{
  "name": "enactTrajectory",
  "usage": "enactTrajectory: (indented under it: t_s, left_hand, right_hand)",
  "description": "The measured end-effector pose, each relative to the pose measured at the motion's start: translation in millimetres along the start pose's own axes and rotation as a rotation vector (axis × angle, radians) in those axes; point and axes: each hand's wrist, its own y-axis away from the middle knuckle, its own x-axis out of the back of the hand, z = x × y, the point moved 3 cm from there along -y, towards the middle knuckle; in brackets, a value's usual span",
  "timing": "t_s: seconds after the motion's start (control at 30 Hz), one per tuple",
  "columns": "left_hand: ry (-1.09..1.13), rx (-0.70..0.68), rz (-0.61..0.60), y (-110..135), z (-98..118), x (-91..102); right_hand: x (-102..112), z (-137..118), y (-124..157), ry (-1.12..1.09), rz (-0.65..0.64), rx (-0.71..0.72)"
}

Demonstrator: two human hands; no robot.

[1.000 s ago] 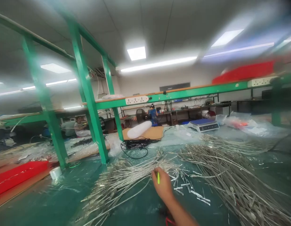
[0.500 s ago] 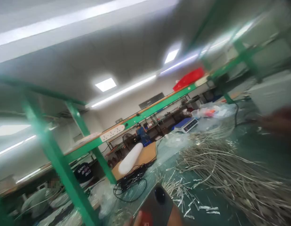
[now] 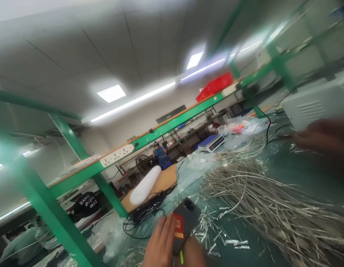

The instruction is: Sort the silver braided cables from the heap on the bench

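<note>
A dark smartphone (image 3: 189, 215), its back with a big round camera patch towards me, is held up at the bottom centre. A red and gold card (image 3: 179, 225) shows on its back. The fingers of my left hand (image 3: 161, 241) press together over the card and the phone's left edge. Behind the lower right of the phone is my right hand (image 3: 193, 253); it appears to hold the phone from underneath, with its fingers hidden. Short silvery strips (image 3: 213, 228) and a heap of thin grey cables (image 3: 261, 196) lie beside the phone.
At the right edge is a blurred hand (image 3: 322, 139), seemingly a co-worker's, near a grey vented box (image 3: 313, 105). Behind are a scale (image 3: 212, 143), black cables (image 3: 146, 209), a white roll (image 3: 146, 185) and a green post (image 3: 55, 200). A person in a cap (image 3: 87, 204) sits at left.
My view has shifted, and the scene slides left. The phone and my hands have come further into view, with more of my left fingers and the red card showing.
</note>
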Motion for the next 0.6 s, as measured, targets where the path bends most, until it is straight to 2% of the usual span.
enactTrajectory:
  t_s: [0.1, 0.23, 0.4, 0.47, 0.5, 0.57, 0.6]
  left_hand:
    - [0.011, 0.033, -0.024, -3, 0, -9.7]
    - [0.025, 0.044, 0.027, -7, -2, -14.0]
    - [0.058, 0.134, 0.046, 6, -18, -6.8]
    - [0.125, 0.268, 0.016, 26, -34, 6.2]
    - [0.190, 0.388, -0.011, 40, -45, 14.8]
    - [0.340, 0.739, -0.068, 78, -68, 35.5]
    - [0.395, 0.963, -0.088, 102, -80, 47.3]
  right_hand:
    - [2, 1, -2, -0.007, 0.025, -0.004]
    - [6, 5, -3, -0.007, 0.099, -0.006]
    - [-6, 13, -3, -0.006, 0.121, 0.003]
    - [-15, 18, -3, -0.004, 0.088, -0.001]
    - [-19, 21, -2, -0.002, 0.069, -0.005]
    - [-27, 27, -1, -0.004, 0.047, -0.002]
    - [-29, 30, -1, -0.010, 0.042, 0.009]
